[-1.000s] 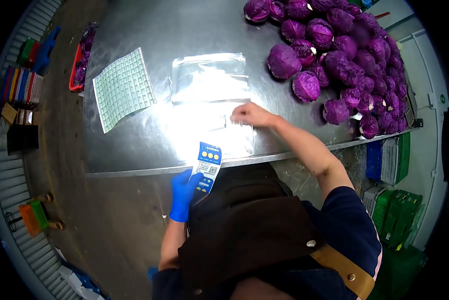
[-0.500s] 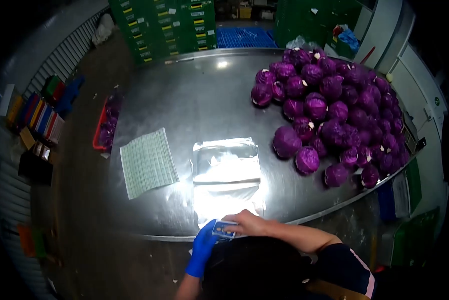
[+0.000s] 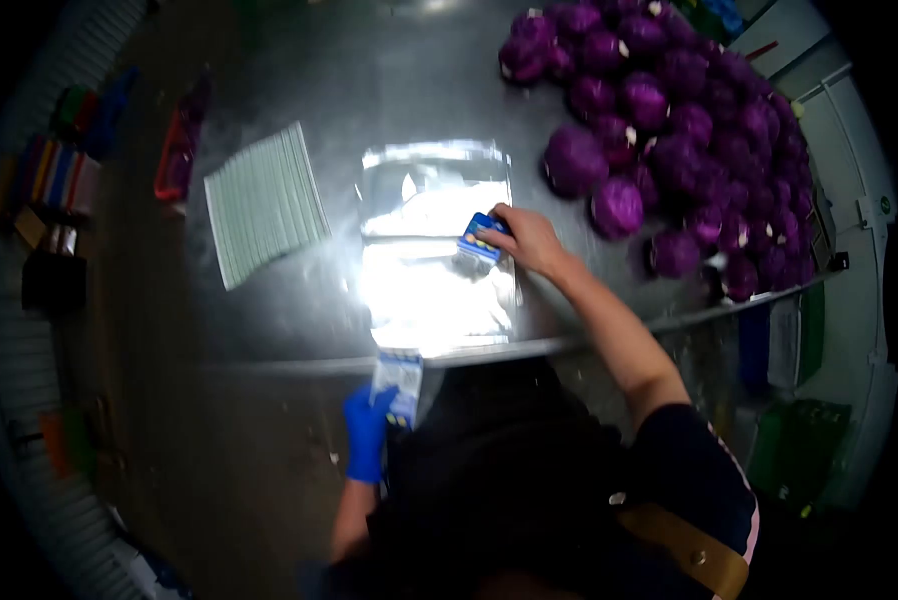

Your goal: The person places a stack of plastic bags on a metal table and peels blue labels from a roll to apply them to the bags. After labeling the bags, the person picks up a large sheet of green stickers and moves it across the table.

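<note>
My left hand (image 3: pixel 366 432), in a blue glove, grips a white and blue printed card (image 3: pixel 400 376) with yellow marks, held at the table's front edge. My bare right hand (image 3: pixel 531 243) is closed on a small blue box-like pack (image 3: pixel 479 243), partly covered by its fingers. That pack is over a stack of shiny clear plastic bags (image 3: pixel 439 185) lying flat on the metal table (image 3: pixel 409 75). Left of the bags lies a pale green striped sheet (image 3: pixel 266 205). Blur hides the print on both items.
A large heap of red cabbages (image 3: pixel 689 150) covers the table's right side. A red crate (image 3: pixel 176 155) with purple contents stands beyond the left edge. Coloured items (image 3: pixel 59 180) stand along the left wall, and a green crate (image 3: pixel 799 450) is at lower right.
My hands have parted: the right moved forward over the bags with the blue pack, the left stayed near the table edge with the printed card. The view has tilted downward.
</note>
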`<state>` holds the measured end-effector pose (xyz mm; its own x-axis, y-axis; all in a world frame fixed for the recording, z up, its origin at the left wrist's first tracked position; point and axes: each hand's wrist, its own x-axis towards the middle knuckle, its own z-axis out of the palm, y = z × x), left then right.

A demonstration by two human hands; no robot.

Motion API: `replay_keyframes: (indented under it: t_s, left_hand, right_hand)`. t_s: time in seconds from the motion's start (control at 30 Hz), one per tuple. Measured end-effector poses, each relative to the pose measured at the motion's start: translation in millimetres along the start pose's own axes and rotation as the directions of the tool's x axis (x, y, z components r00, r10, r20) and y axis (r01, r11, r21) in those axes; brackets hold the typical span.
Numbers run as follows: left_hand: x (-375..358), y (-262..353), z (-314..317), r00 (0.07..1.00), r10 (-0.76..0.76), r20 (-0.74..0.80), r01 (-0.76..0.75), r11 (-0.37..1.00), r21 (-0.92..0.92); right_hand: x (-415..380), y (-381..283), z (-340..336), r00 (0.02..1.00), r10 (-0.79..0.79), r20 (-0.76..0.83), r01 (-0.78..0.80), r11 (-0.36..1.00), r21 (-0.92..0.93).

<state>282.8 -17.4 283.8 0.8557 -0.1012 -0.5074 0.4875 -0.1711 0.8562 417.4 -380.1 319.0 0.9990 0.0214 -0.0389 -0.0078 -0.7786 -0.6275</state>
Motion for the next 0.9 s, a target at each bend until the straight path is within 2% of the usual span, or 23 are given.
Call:
replay_keyframes:
  t_s: [0.03, 0.1, 0.13, 0.17, 0.23, 0.33, 0.4, 0.5, 0.57, 0.6, 0.7, 0.9]
  left_hand:
    - [-0.7, 13.9, 3.7, 0.999, 0.013, -0.032, -0.014, 0.999, -0.041]
    - [-3.0, 40.7, 14.1, 0.998, -0.015, -0.066, 0.008, 0.994, -0.111]
    - [-1.2, 44.0, 17.8, 0.997, -0.011, -0.078, 0.002, 0.993, -0.121]
    - [-2.3, 48.4, 21.3, 0.998, -0.014, -0.067, 0.006, 0.993, -0.12]
    - [-1.4, 56.2, 27.0, 0.999, -0.009, -0.043, 0.004, 0.993, -0.117]
    - [1.1, 40.1, 22.8, 0.999, -0.014, -0.033, 0.011, 0.995, -0.102]
    - [0.9, 33.8, 23.3, 0.999, -0.009, -0.036, 0.005, 0.995, -0.103]
    - [2.4, 37.8, 29.6, 0.999, -0.012, -0.038, 0.008, 0.995, -0.095]
    - [2.9, 38.7, 34.1, 0.999, -0.025, -0.03, 0.023, 0.997, -0.076]
    - [5.0, 39.7, 35.4, 1.0, -0.018, -0.011, 0.018, 0.999, -0.045]
    - [6.7, 41.4, 33.6, 0.999, -0.011, 0.037, 0.01, 1.0, 0.014]
    - [6.4, 39.7, 33.2, 0.998, -0.015, 0.068, 0.017, 0.999, -0.04]
  right_hand:
    - [-2.7, -8.8, 2.7, 0.994, -0.08, 0.077, 0.081, 0.997, -0.009]
    - [-10.3, -13.8, 33.1, 0.954, -0.28, 0.107, 0.287, 0.956, -0.061]
    - [-14.4, -17.4, 47.7, 0.95, -0.222, 0.221, 0.247, 0.964, -0.095]
    - [-15.7, -23.3, 59.0, 0.94, -0.128, 0.317, 0.216, 0.941, -0.26]
    - [-20.0, -31.6, 65.5, 0.945, 0.029, 0.325, 0.074, 0.95, -0.302]
    - [-43.1, -28.8, 53.6, 0.993, -0.086, 0.083, 0.102, 0.97, -0.221]
    - [-53.4, -9.5, 41.0, 0.982, -0.178, 0.055, 0.184, 0.971, -0.152]
    - [-57.4, 23.3, 42.0, 0.92, -0.386, 0.071, 0.392, 0.907, -0.152]
    - [-54.4, 41.2, 51.1, 0.873, -0.46, 0.163, 0.485, 0.852, -0.194]
    - [-48.9, 38.6, 51.7, 0.874, -0.455, 0.17, 0.484, 0.847, -0.22]
    - [-38.2, 50.1, 61.9, 0.901, -0.418, 0.118, 0.432, 0.892, -0.136]
    - [-23.2, 44.1, 44.3, 0.901, -0.312, 0.302, 0.347, 0.935, -0.072]
